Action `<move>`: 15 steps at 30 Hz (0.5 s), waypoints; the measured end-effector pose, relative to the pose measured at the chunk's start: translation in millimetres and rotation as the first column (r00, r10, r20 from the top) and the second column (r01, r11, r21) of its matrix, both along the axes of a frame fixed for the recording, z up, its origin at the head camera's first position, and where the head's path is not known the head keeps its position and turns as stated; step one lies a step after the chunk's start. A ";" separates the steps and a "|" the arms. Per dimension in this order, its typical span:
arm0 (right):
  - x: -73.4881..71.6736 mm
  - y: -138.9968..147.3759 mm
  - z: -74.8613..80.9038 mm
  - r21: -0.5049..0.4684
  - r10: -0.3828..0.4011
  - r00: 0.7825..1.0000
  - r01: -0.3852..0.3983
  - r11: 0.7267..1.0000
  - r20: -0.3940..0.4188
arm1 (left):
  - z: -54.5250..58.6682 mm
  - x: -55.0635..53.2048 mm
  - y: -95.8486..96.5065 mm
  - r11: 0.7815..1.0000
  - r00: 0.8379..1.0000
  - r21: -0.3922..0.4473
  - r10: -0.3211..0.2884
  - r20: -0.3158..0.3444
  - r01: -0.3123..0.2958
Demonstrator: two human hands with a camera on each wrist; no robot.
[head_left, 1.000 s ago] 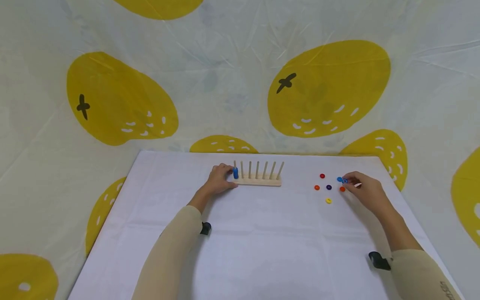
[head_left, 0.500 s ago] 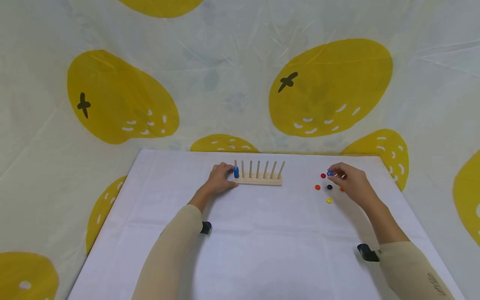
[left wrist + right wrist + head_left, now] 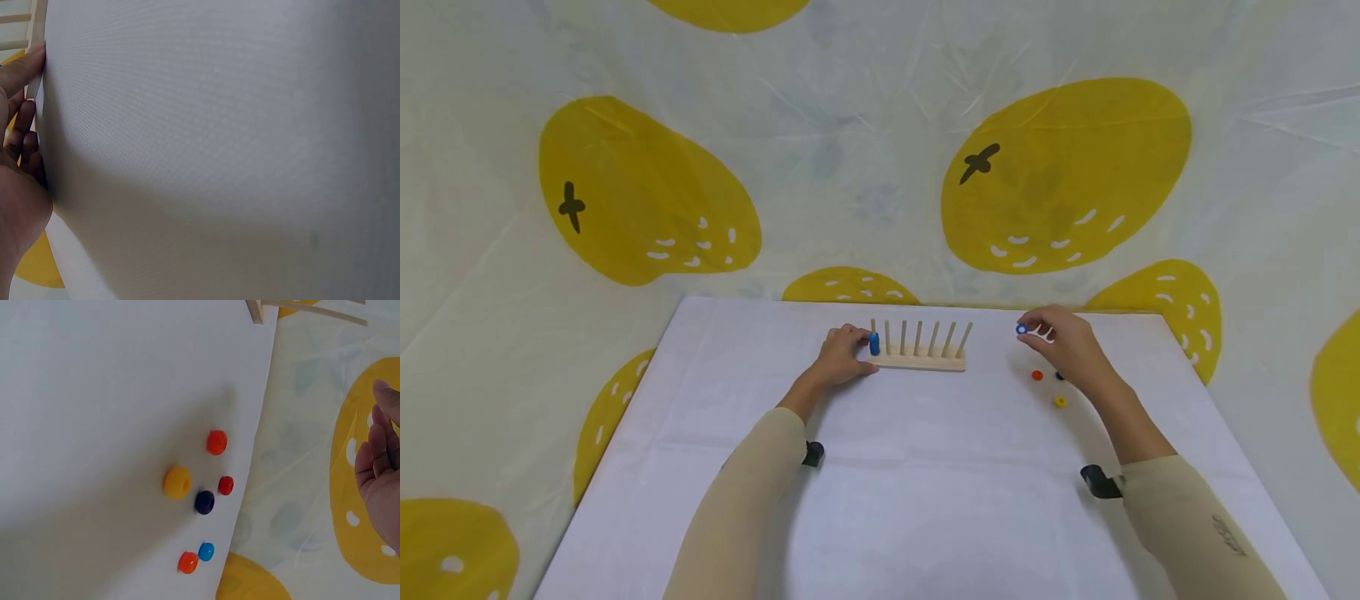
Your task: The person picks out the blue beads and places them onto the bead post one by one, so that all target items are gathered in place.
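Observation:
My left hand (image 3: pixel 841 357) grips the left end of a wooden peg rack (image 3: pixel 917 362), thumb at its front edge. Blue beads (image 3: pixel 874 344) are stacked on the leftmost peg; the other pegs are bare. In the left wrist view, the fingers (image 3: pixel 25 69) rest against the rack's base (image 3: pixel 35 31). Held up right of the rack is a blue ring bead (image 3: pixel 1022 329), pinched between the thumb and fingertips of my right hand (image 3: pixel 1063 342). The right wrist view shows that hand (image 3: pixel 382 462) at its edge, the bead hidden there.
Loose beads lie on the white cloth below the right hand: orange (image 3: pixel 217 442), yellow (image 3: pixel 177 482), red (image 3: pixel 225 485), dark purple (image 3: pixel 204 502), light blue (image 3: pixel 206 552) and a second orange bead (image 3: pixel 187 562). Behind the table's far edge hangs a printed curtain (image 3: pixel 865 167).
My right hand has lifted the blue bead from beside the light blue one and carried it left, past the loose beads toward the rack. The left hand stays on the rack.

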State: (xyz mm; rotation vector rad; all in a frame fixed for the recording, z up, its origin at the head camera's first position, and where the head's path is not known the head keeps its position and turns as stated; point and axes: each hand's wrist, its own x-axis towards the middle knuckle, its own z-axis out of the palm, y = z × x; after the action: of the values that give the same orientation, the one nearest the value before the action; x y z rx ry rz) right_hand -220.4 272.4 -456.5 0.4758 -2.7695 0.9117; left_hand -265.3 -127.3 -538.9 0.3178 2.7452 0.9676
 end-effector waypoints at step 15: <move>-26.0 -63.1 16.7 -0.054 0.158 0.983 -0.164 0.985 -0.091 | -1.2 -1.5 -0.5 1.000 1.000 -0.011 -0.011 -0.002 0.011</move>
State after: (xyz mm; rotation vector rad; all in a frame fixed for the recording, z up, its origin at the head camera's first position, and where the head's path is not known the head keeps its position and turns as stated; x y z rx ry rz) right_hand -246.4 209.3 -439.8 0.7201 -2.6467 0.9828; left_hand -266.8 -127.8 -540.2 0.3323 2.7461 0.9496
